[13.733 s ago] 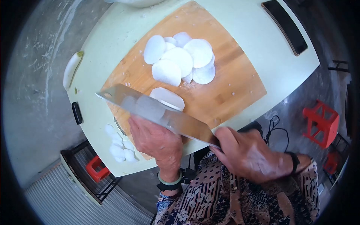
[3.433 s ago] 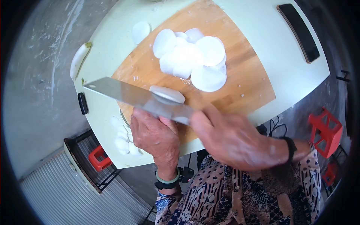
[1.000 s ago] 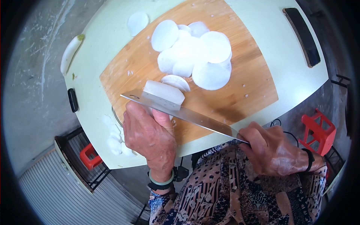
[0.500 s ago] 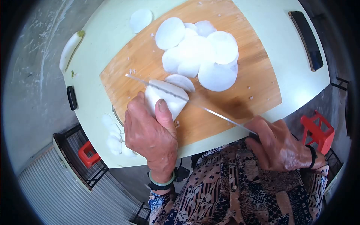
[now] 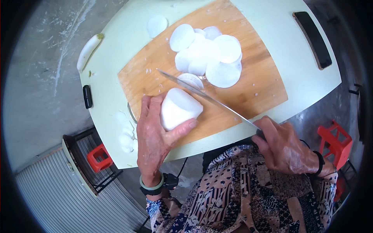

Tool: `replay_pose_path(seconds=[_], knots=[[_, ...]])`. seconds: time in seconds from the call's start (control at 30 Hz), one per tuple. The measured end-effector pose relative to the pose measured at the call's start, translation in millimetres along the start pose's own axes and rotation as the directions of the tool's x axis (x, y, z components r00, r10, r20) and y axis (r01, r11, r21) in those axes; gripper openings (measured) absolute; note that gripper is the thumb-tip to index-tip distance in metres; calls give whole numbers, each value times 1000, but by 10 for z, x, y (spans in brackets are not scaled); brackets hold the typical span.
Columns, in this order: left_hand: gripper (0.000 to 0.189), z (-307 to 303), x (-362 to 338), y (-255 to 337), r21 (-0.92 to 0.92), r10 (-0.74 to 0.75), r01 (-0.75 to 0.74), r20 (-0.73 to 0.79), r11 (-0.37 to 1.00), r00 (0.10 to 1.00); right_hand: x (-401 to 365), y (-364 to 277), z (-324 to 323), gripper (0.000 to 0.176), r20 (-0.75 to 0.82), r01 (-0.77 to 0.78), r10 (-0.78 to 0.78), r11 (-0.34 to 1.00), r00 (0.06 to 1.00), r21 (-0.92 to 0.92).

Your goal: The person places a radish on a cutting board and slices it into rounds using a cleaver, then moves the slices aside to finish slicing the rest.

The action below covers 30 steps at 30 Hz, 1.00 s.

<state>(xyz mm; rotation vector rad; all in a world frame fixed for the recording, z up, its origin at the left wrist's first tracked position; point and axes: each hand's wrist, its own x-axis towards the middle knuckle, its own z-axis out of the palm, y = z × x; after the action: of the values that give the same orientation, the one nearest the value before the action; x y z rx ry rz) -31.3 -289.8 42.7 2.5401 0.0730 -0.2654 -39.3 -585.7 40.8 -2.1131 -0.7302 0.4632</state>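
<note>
- Radish chunk (image 5: 178,108) at the near-left part of the cutting board (image 5: 264,85), clasped by the left hand (image 5: 153,136), thumb under, fingers curled round the far side.
- Right hand (image 5: 283,149) closed round the handle of the knife (image 5: 206,97); blade slanted across the board, just beyond the chunk, beside a fresh slice (image 5: 190,79).
- Pile of slices (image 5: 211,54) further back, apart from the chunk.
- Probably best: tuck fingertips behind the cut face, set the blade parallel to it, press straight down, match the pile's thickness.
</note>
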Motion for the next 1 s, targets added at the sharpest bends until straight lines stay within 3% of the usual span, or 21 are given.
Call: replay_pose_path(seconds=[0.03,0.1,0.13,0.2,0.27,0.37,0.5,0.57,0.7,0.87,1.0], knots=[[83,-11,-16,22,6,-1,1,2,1000,1000,-23,-15,3,16,-2,1,-1,1000,1000,5],[77,-41,-48,51,262,78,-58,-67,963,995,-40,-54,-7,19,20,31,-31,999,999,-11],[77,-22,-59,35,267,80,-57,-75,962,994,-48,-60,2,19,17,40,-40,999,999,-13],[72,101,-62,-64,119,83,-57,-229,991,970,-84,-79,44,22,-3,72,-73,997,997,-26],[68,211,-53,-78,124,123,-92,-269,988,955,-119,-87,75,23,-13,61,-61,998,998,-18],[67,333,-61,-8,302,68,33,-318,953,946,-134,-74,96,24,-7,50,-50,998,999,-28],[66,372,-30,-70,306,134,-16,-370,952,919,-127,-72,75,26,21,74,-73,995,997,-60],[61,379,-43,-83,229,50,49,-407,972,912,-123,-70,83,27,22,72,-71,996,997,-49],[58,356,-39,-99,245,36,63,-379,967,925,-146,-45,114,33,55,57,-52,994,997,-94],[49,378,-2,-134,307,157,-22,-423,952,892,-121,-59,142,38,73,48,-45,998,996,-41],[44,362,-16,-157,295,111,9,-386,956,916,-75,-69,194,39,82,56,-52,997,995,-46]])
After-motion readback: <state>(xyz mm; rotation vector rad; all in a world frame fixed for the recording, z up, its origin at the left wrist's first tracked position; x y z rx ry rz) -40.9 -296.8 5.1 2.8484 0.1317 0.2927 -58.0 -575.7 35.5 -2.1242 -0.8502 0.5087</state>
